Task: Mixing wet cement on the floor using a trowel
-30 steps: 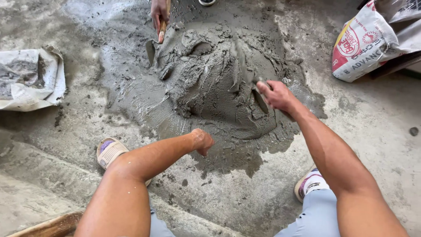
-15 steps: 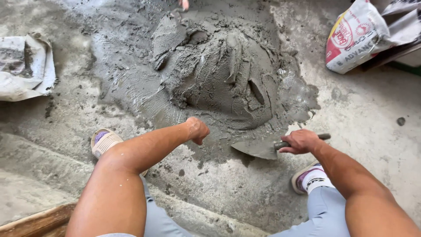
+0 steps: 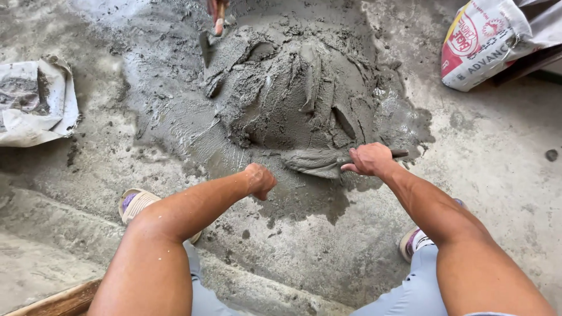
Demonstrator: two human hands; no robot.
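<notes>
The mortar pile (image 3: 298, 99) sits on the concrete floor (image 3: 497, 175) and serves as the landmark. Right hand (image 3: 370, 159) grips the handle of a trowel (image 3: 319, 162); the loaded blade lies at the near edge of the pile. Left hand (image 3: 260, 180) is clenched, holding nothing, just beside that edge. Another person's hand (image 3: 215, 13) holds a second trowel (image 3: 206, 44) at the far side. A cement bag (image 3: 486, 44) lies far right of the pile; an empty sack (image 3: 35, 102) lies far left

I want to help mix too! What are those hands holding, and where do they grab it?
Right hand grips a trowel by its handle. Left hand holds nothing.
</notes>
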